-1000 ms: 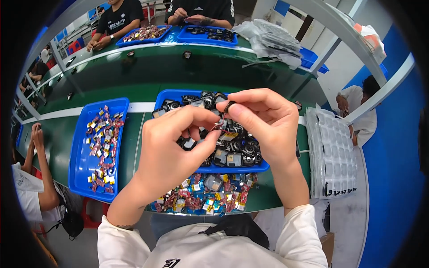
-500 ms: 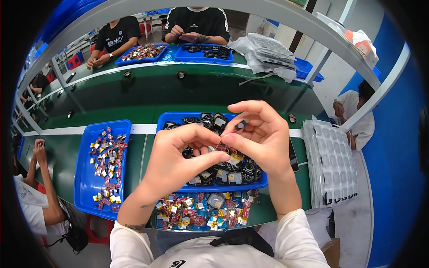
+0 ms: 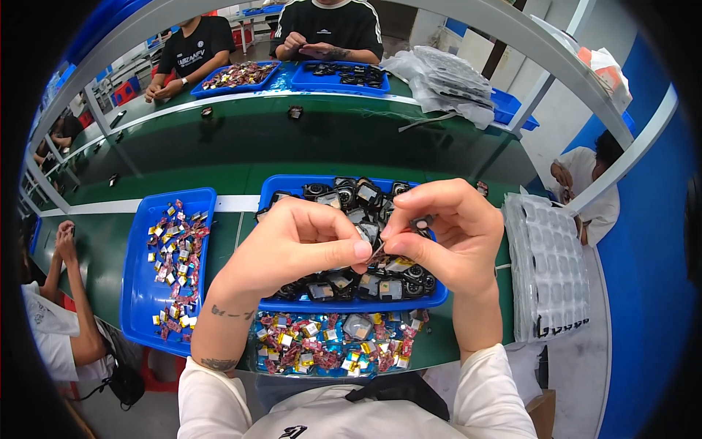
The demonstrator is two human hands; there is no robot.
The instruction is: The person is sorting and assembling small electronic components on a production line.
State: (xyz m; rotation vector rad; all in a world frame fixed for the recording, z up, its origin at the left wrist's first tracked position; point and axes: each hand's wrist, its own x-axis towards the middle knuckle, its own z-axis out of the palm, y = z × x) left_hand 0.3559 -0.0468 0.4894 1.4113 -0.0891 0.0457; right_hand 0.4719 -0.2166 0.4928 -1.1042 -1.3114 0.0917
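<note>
— What did each grip have?

— The left hand (image 3: 296, 245) was pinched, thumb and forefinger clenched on a small part (image 3: 380, 252), too small to tell what kind. The right hand (image 3: 446, 234) met it from three o'clock, fingers curled and grasping the same part, a tiny dark round piece (image 3: 422, 220) showing between its fingertips.

— And where was that part?

— Lifted, held above the blue tray of dark round components (image 3: 351, 304), not touching it.

— What lay around that tray?

— At six o'clock, just beside it, a tray of small foil-wrapped pieces (image 3: 333, 350) in yellow, red and silver. At nine o'clock, a second blue tray (image 3: 139, 307) with similar wrapped pieces scattered in it. At three o'clock, a stack of clear blister sheets (image 3: 548, 271). All rested on the green surface (image 3: 219, 154).

— Anyone else?

— Two people (image 3: 329, 29) sat at twelve o'clock across the surface with their own blue trays, another person's arm (image 3: 73, 293) was at nine o'clock, and one person (image 3: 592, 183) at two o'clock.
</note>
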